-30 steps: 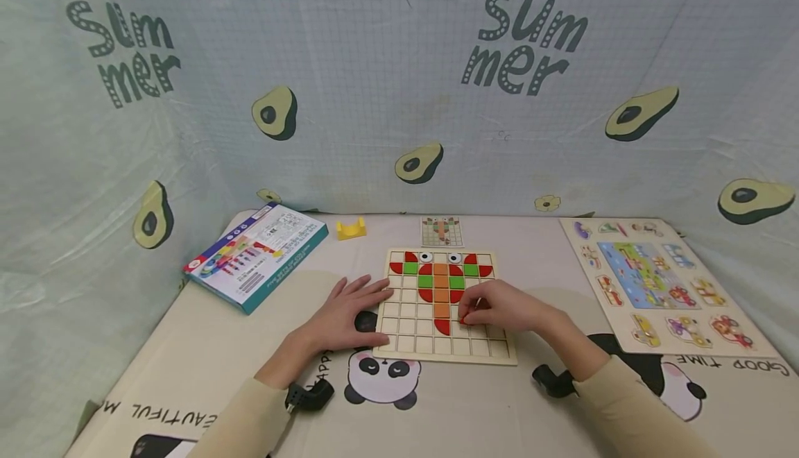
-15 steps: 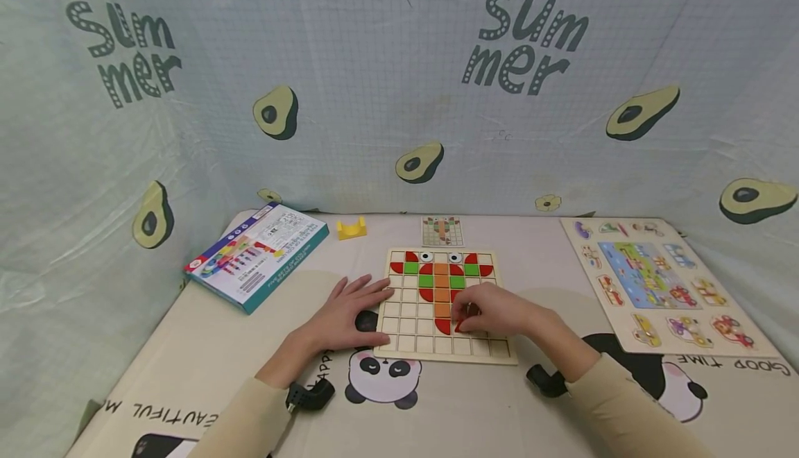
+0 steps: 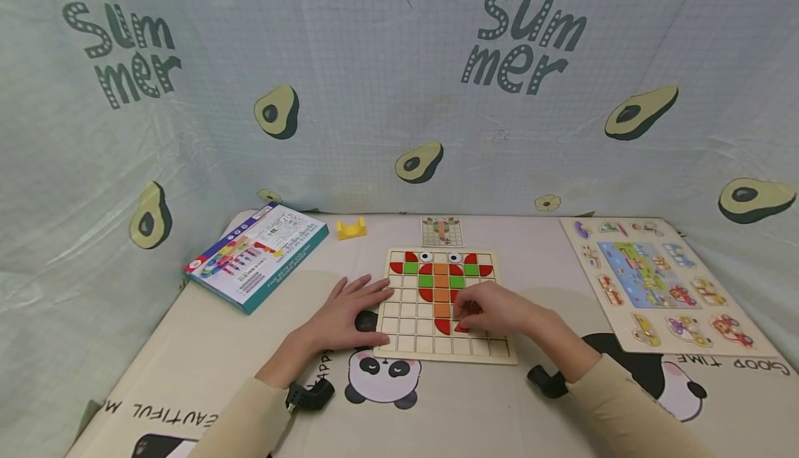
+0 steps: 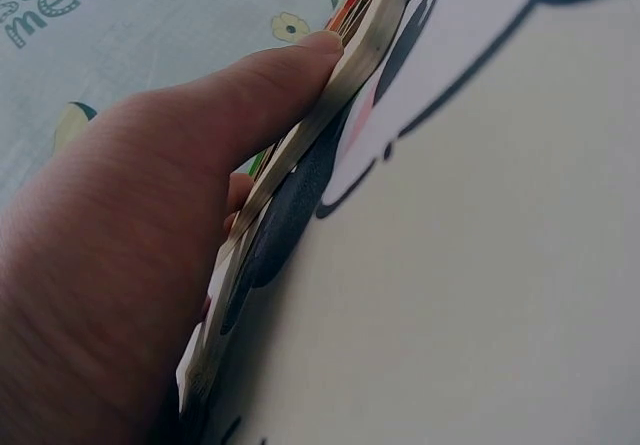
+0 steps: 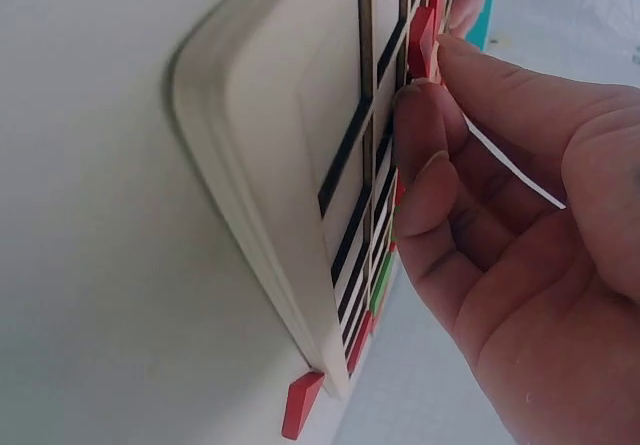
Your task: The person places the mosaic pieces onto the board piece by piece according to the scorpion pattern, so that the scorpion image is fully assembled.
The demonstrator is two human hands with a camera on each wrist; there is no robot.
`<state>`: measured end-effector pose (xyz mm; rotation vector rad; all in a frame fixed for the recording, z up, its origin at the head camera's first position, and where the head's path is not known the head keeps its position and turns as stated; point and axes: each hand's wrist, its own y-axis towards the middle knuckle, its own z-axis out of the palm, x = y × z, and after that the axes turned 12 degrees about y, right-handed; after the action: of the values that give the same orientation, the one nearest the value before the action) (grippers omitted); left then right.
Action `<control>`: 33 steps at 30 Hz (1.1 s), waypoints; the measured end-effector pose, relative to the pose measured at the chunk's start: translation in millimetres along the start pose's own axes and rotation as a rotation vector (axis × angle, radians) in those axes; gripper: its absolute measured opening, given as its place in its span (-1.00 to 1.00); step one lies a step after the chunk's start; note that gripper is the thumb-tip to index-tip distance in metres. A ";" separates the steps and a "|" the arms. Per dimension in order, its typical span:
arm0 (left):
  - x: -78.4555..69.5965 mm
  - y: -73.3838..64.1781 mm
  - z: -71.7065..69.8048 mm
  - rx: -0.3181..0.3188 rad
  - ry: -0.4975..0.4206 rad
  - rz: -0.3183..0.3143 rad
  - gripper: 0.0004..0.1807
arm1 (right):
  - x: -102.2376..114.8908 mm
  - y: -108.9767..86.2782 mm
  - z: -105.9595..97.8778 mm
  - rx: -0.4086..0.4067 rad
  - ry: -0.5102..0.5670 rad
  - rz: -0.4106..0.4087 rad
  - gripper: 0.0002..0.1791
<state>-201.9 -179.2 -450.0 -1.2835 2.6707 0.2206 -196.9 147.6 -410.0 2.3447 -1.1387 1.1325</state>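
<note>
A square wooden grid board [image 3: 399, 343] carries red, green and orange tiles and two eye tiles. My left hand [image 3: 340, 316] lies spread at its left edge, fingertips and thumb on the rim; the left wrist view shows the thumb [image 4: 290, 75] over the side. My right hand [image 3: 493, 309] pinches a small red quarter-round tile [image 5: 422, 43] between thumb and curled fingers over a lower cell. That tile's red edge shows beside the red tile [image 3: 442, 326] under the orange column [image 3: 441, 291]. My right fingers cover part of the lower right grid.
A small pattern card [image 3: 442, 232] lies behind the board. A yellow curved block [image 3: 351, 228] and a boxed toy [image 3: 256, 257] stand left, a picture puzzle [image 3: 671, 284] right. In the right wrist view another red tile [image 5: 302, 405] lies beside the board.
My right hand has shifted slightly left and brought the red tile to the cell beside the red tile under the orange column. My left hand has stayed put.
</note>
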 end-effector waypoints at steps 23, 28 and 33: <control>2.1 -0.1 2.5 -0.012 0.000 0.005 -0.06 | 6.4 1.9 10.4 -0.005 -0.053 0.006 -0.88; 1.1 -0.8 1.0 -0.007 -0.002 -0.003 -0.07 | 8.2 1.6 10.7 -0.006 -0.055 -0.003 -0.88; 0.9 -0.9 1.1 -0.007 -0.003 0.001 -0.07 | 7.7 2.3 10.5 -0.013 -0.061 0.001 -0.87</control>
<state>-201.7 -180.3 -451.4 -1.2834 2.6705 0.2321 -190.2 136.2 -411.1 2.3846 -1.1638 1.0577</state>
